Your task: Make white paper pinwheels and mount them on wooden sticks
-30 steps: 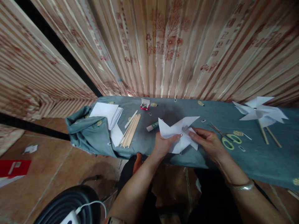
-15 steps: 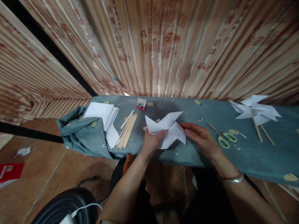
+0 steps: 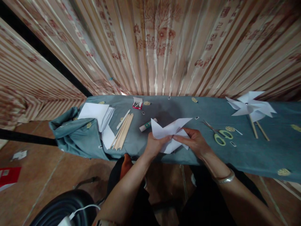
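Note:
A white paper pinwheel head [image 3: 171, 129] is held just above the front part of the blue-grey cloth-covered table [image 3: 164, 110]. My left hand [image 3: 156, 146] grips its left underside, thumb pressed at the centre. My right hand [image 3: 194, 142] pinches the centre from the right, fingers closed on the folded paper. Both thumbs meet at the middle, hiding the pin.
On the table lie a stack of white paper [image 3: 96, 114], wooden sticks [image 3: 123, 131], a glue stick [image 3: 147, 125], a small red box of pins [image 3: 137, 104], green scissors [image 3: 218, 134] and finished pinwheels on sticks [image 3: 250, 106]. A striped curtain hangs behind. A dark hose [image 3: 63, 208] lies on the floor.
My right hand has moved left onto the pinwheel's centre, covering the pin that showed before. My head has shifted, so the whole scene sits slightly differently.

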### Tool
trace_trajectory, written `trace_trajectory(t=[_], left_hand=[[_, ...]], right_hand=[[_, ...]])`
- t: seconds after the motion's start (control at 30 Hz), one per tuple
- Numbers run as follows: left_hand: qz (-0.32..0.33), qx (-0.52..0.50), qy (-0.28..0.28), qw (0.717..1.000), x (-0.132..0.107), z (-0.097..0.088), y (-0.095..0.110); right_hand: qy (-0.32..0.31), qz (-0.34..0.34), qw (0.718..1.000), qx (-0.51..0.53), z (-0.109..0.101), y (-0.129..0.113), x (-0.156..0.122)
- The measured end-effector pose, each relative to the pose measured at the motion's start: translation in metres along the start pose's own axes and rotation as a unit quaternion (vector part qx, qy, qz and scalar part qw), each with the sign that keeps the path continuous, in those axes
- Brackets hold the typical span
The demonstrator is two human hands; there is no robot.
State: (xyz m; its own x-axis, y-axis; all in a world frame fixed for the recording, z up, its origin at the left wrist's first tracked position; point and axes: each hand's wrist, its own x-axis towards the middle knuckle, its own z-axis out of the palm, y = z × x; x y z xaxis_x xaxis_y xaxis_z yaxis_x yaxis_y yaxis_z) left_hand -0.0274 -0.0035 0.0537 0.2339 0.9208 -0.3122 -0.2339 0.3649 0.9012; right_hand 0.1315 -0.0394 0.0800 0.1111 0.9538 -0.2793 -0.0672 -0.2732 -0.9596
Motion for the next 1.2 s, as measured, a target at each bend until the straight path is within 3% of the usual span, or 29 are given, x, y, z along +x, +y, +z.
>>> trace_trajectory(t=[0.3,0.5,0.57,0.63,0.7,0.77,0.87,0.97,1.07,1.2], left_hand=[[0.008,0.009,-0.021,1.000,0.002,-0.002,-0.008],[0.053,-0.025,-0.072,0.996,0.000,-0.011,0.004],[0.091,0.000,-0.043,0.995,0.003,-0.025,0.013],[0.137,0.061,0.024,0.988,0.008,-0.047,0.023],[0.189,0.194,0.104,0.957,0.015,-0.072,0.032],[0.212,0.356,0.163,0.896,0.022,-0.097,0.039],[0.190,0.538,0.180,0.801,0.028,-0.123,0.042],[0.156,0.634,0.170,0.738,0.031,-0.132,0.039],[0.138,0.668,0.176,0.710,0.033,-0.130,0.037],[0.132,0.669,0.179,0.710,0.033,-0.127,0.039]], right_hand=[[0.001,-0.049,0.995,-0.085,-0.006,0.008,-0.001],[0.075,-0.061,0.992,-0.076,-0.022,-0.002,-0.003],[0.106,-0.054,0.991,-0.055,-0.029,-0.006,-0.005],[0.130,-0.045,0.990,-0.032,-0.035,-0.010,-0.008],[0.148,-0.044,0.988,-0.016,-0.038,-0.012,-0.010],[0.152,-0.052,0.987,-0.012,-0.039,-0.012,-0.012],[0.135,-0.067,0.988,-0.020,-0.039,-0.012,-0.014],[0.115,-0.071,0.990,-0.033,-0.038,-0.011,-0.015],[0.097,-0.075,0.991,-0.047,-0.038,-0.009,-0.015],[0.093,-0.078,0.992,-0.043,-0.038,-0.006,-0.014]])
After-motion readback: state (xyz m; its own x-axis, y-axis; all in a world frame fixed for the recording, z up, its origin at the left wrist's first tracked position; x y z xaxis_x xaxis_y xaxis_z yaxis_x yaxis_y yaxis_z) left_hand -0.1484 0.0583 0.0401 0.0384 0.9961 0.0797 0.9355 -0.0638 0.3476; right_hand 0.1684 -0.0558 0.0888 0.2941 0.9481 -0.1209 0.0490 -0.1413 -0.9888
